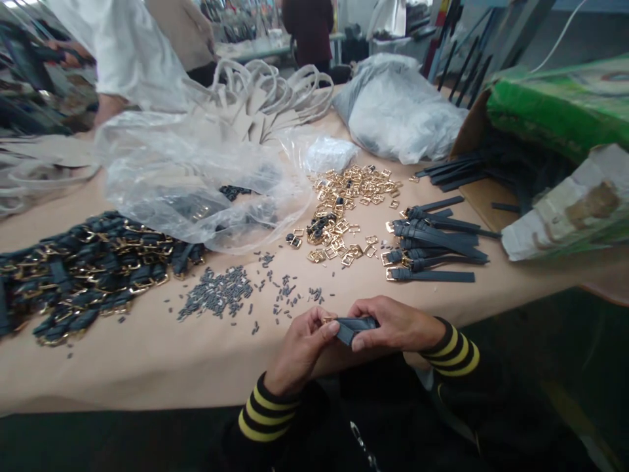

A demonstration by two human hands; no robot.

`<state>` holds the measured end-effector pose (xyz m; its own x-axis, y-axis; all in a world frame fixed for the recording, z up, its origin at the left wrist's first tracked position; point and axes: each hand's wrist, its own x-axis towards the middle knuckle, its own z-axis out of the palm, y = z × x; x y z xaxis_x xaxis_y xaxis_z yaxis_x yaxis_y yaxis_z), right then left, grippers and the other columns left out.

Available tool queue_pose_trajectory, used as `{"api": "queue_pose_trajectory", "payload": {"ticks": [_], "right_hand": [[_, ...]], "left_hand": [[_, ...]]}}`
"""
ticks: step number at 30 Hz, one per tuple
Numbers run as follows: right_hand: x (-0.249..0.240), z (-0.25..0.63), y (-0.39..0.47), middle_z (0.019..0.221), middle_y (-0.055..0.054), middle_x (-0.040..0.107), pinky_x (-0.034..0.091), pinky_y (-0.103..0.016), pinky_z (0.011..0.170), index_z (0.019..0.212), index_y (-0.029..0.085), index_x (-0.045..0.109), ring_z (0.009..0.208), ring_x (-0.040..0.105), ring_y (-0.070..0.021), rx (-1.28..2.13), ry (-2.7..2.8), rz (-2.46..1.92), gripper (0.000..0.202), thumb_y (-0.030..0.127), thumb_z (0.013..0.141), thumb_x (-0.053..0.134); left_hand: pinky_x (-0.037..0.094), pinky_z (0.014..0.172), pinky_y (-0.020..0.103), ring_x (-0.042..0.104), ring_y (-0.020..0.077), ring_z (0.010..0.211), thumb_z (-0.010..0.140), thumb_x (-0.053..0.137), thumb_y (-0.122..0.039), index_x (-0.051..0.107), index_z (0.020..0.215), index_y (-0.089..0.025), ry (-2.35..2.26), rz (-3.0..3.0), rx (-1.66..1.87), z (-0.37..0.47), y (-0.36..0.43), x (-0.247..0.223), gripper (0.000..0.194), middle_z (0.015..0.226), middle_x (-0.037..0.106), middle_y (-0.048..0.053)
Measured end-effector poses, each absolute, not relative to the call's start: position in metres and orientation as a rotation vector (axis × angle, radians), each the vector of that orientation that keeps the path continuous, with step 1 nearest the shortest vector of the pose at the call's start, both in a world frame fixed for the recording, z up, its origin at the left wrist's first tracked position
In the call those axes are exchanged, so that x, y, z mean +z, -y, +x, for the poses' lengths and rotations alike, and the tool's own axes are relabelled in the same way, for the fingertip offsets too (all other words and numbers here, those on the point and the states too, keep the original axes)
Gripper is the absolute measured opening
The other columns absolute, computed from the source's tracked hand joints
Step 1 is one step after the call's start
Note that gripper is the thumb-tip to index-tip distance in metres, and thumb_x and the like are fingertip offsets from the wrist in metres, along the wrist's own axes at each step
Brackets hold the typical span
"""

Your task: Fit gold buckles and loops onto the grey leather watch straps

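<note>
Both my hands meet at the front edge of the table, holding one dark grey strap (350, 331) between them. My left hand (307, 341) pinches its left end, where a bit of gold buckle shows by the fingertips. Folded over the strap's right part are the fingers and thumb of my right hand (390, 324). Just beyond my right hand lies a stack of dark straps with gold buckles (427, 242). Loose gold buckles (356, 187) are heaped farther back. Left of my hands, small dark pieces (216, 293) are scattered over the brown table covering.
A pile of buckled dark straps (93, 269) covers the left side. Clear plastic bags (196, 177) and a stuffed bag (393, 108) lie behind. Light handles (265, 98) are heaped at the back. A green package (560, 105) stands right. A white-sleeved person (132, 52) is at back left.
</note>
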<state>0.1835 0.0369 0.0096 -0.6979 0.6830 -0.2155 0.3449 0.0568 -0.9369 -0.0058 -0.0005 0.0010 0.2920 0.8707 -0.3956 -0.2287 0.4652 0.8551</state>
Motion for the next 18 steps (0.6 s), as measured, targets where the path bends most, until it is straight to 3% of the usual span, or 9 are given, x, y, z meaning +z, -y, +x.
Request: {"api": "queue_pose_trajectory", "payload": {"ticks": [3, 7, 10, 14, 18], "right_hand": [[0.009, 0.176, -0.04, 0.059, 0.003, 0.048, 0.03, -0.018, 0.048, 0.076, 0.011, 0.06, 0.055, 0.041, -0.0078, 1.582, 2.095, -1.109, 0.033, 0.044, 0.073, 0.06], [0.01, 0.168, -0.041, 0.063, 0.0, 0.056, 0.033, -0.019, 0.051, 0.078, 0.012, 0.063, 0.056, 0.047, -0.0094, 1.488, 2.138, -1.105, 0.028, 0.035, 0.083, 0.047], [0.009, 0.162, -0.043, 0.065, -0.002, 0.06, 0.033, -0.019, 0.052, 0.078, 0.014, 0.061, 0.057, 0.049, -0.01, 1.372, 2.214, -1.118, 0.024, 0.033, 0.083, 0.048], [0.008, 0.153, -0.051, 0.059, 0.0, 0.054, 0.028, -0.02, 0.05, 0.073, 0.014, 0.056, 0.053, 0.044, -0.0094, 1.204, 2.348, -1.122, 0.02, 0.029, 0.083, 0.047], [0.014, 0.146, -0.066, 0.051, 0.002, 0.045, 0.023, -0.021, 0.047, 0.066, 0.015, 0.051, 0.047, 0.036, -0.0079, 1.141, 2.476, -1.089, 0.023, 0.028, 0.083, 0.046]], "left_hand": [[0.038, 0.057, 0.021, 0.05, 0.0088, 0.058, 0.072, 0.064, -0.032, 0.051, 0.07, -0.014, -1.099, 0.797, 0.887, -0.004, 0.001, -0.007, 0.022, 0.062, 0.056, -0.001], [0.039, 0.055, 0.022, 0.049, 0.0086, 0.054, 0.074, 0.061, -0.034, 0.049, 0.069, -0.015, -1.179, 0.792, 0.965, -0.001, -0.001, -0.015, 0.024, 0.058, 0.055, -0.002], [0.039, 0.053, 0.021, 0.049, 0.0082, 0.05, 0.076, 0.059, -0.036, 0.046, 0.068, -0.016, -1.232, 0.792, 1.013, 0.0, -0.004, -0.018, 0.025, 0.055, 0.054, -0.003], [0.039, 0.052, 0.021, 0.049, 0.009, 0.048, 0.077, 0.058, -0.037, 0.043, 0.07, -0.017, -1.312, 0.822, 1.028, -0.005, -0.011, -0.019, 0.025, 0.05, 0.054, -0.005], [0.041, 0.055, 0.023, 0.053, 0.0097, 0.053, 0.077, 0.057, -0.035, 0.048, 0.082, -0.016, -1.186, 0.885, 0.88, -0.023, -0.022, -0.013, 0.022, 0.059, 0.058, -0.003]]}}
